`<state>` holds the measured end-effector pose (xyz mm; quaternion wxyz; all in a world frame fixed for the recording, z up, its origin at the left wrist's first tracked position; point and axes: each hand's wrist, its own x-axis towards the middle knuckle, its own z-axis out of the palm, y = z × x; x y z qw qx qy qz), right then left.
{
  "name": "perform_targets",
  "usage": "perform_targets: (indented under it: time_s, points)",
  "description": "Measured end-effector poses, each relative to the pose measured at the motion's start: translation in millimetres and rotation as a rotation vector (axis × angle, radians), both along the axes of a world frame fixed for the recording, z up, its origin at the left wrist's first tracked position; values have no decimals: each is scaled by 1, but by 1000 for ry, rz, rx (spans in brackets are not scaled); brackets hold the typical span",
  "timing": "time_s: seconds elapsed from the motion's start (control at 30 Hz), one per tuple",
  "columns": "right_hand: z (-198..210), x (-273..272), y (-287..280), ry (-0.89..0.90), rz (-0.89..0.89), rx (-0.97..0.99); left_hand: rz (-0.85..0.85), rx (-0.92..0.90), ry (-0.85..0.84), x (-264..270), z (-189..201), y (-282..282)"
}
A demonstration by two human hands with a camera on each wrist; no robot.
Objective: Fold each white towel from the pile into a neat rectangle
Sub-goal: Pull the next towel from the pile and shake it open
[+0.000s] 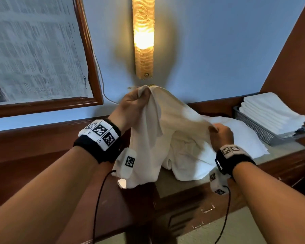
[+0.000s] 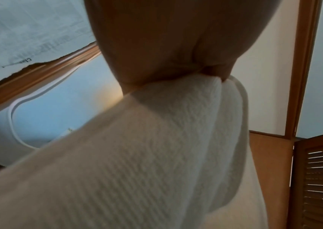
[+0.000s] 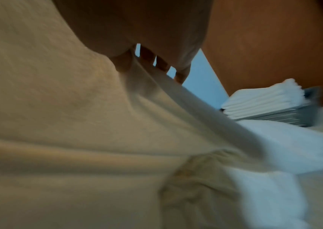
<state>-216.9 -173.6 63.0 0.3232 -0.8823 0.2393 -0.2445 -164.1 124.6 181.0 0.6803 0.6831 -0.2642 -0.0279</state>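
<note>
Folded towels (image 1: 271, 113) in basket (image 1: 253, 128) at right, loose pile (image 1: 236, 138) left of it, lamp (image 1: 143, 37) behind.

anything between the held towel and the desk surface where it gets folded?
Yes. The loose towel pile lies on the desk directly under the held towel, which the left hand and right hand grip.

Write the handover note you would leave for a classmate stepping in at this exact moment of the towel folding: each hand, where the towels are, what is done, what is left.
Left hand: raised, pinches one part of the white towel.
Right hand: lower, pinches another edge of the same towel, which sags between the hands, unfolded.
Pile of loose towels: on the counter under the held towel.
Done: a stack of folded towels sits in the grey basket at the right.
Left: spread and fold this towel into a rectangle, then fold the pile.
</note>
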Motion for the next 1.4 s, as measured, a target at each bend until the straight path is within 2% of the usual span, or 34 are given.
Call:
perform_targets:
  time_s: [0.07,0.1,0.17,0.27,0.33,0.43,0.53,0.63,0.73,0.8,0.87,0.93,1.03,1.1,1.2,1.27,1.4]
  points:
    - [25,14,8,-240,102,87,-5,1,12,2,-2,-14]
    - [41,24,14,-297,182,80,-8,1,9,3,-2,-24]
    - [72,38,29,-293,338,-15,-5,-23,-13,4,-3,-44]
    - [106,43,43,-318,550,-11,55,-44,-134,12,-10,-75]
    - [121,42,42,-324,610,-88,35,-85,-99,14,-16,-92]
    - [128,39,26,-277,570,-217,33,-45,-34,15,-21,-105]
    - [117,32,18,-263,588,-270,106,163,-171,9,-17,-104]
    - [94,24,19,-221,654,-335,173,257,-257,9,-13,-98]
    - [57,22,-3,-226,554,-420,189,188,-228,8,-9,-80]
    - [32,17,-27,-142,429,-320,210,136,-189,3,-7,-63]
    - [17,9,-44,9,230,-203,220,78,-153,-1,-9,-45]
    - [17,6,-42,34,74,-95,218,74,-132,-10,-11,-30]
    - [43,11,2,-163,122,79,216,56,-87,-28,-14,-12]
    - [70,8,48,-240,310,109,203,44,-75,-40,-16,1]
    - [103,-12,121,-282,691,49,185,5,-50,-60,-22,25]
    - [115,-26,167,-314,856,4,174,-20,12,-78,-27,45]
    - [119,-52,222,-286,882,-133,218,-3,1,-104,-33,98]
